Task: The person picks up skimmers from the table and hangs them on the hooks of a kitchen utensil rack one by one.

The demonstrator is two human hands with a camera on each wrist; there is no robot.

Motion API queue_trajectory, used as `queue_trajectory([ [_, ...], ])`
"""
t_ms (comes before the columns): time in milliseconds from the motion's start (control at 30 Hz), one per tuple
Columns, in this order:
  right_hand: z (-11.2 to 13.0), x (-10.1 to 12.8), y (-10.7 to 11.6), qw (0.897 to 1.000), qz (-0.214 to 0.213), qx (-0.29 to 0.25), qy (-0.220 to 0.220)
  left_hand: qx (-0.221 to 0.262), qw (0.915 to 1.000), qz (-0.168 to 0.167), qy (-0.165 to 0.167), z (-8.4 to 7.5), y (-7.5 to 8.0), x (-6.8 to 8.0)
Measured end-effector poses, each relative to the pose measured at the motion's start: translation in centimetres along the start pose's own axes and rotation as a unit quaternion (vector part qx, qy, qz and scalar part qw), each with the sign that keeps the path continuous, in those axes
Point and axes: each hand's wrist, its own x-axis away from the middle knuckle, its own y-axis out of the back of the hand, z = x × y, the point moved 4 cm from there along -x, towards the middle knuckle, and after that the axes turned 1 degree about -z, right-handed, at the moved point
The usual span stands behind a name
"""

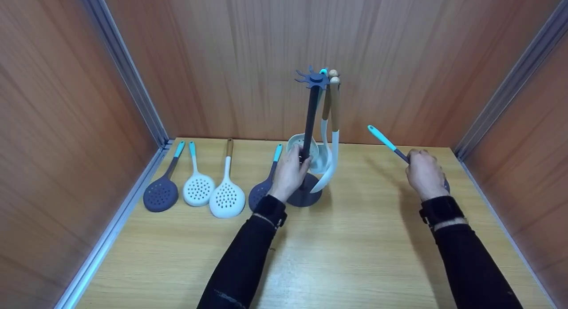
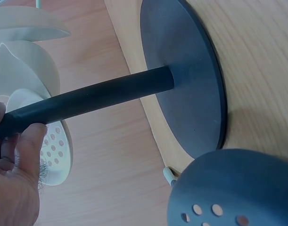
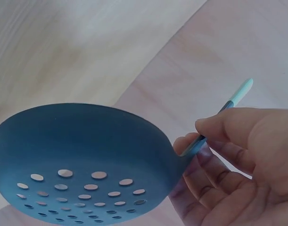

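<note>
My left hand (image 1: 288,176) grips the dark pole (image 1: 311,118) of a utensil stand, thumb and fingers around it low on the shaft. The stand rests on a round dark base (image 2: 186,80) and has a hooked top (image 1: 315,78). From its right side hang a white ladle (image 1: 333,144) with a wooden handle, another wooden-handled utensil (image 1: 325,109) and a pale skimmer (image 2: 56,153). Out to the right, my right hand (image 1: 426,175) pinches a dark blue skimmer (image 3: 87,141) by the neck near its perforated bowl. Its turquoise handle end (image 1: 381,136) points up and left.
Left of the stand lie a dark skimmer (image 1: 160,194), a pale one with a turquoise handle (image 1: 199,190) and a white one with a wooden handle (image 1: 227,200). Another dark skimmer (image 1: 258,194) lies beside my left hand. Wood panels (image 1: 222,69) enclose the table.
</note>
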Motion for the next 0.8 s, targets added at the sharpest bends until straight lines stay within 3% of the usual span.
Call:
queue_trajectory([
  [467, 2.8, 0.2, 2.0, 0.997, -0.065, -0.017, 0.045, 0.020, 0.9998, 0.002, 0.000, 0.0, 0.0, 0.0],
  [800, 4.1, 0.3, 2.9, 0.993, -0.089, -0.030, 0.071, 0.009, 0.9992, -0.025, -0.028, -0.1, 0.0, 0.1],
])
